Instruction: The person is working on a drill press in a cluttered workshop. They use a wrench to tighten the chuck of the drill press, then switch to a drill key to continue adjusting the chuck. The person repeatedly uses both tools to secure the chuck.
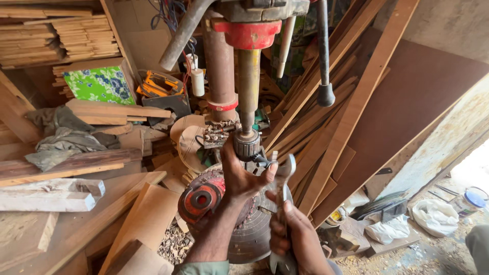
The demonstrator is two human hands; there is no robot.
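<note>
Left hand (239, 175) on chuck (247, 143); right hand (293, 237) gripping wrench (281, 188)

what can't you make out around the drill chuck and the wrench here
Head view:
- Drill bit, if any: hidden below the chuck by the left hand.
- Wrench handle: covered by the right hand.
- Drill head: cut off by the top edge.

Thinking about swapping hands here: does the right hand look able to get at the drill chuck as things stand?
Probably not right away: the right hand is shut around a wrench, and the left hand already covers the chuck from below.
</note>
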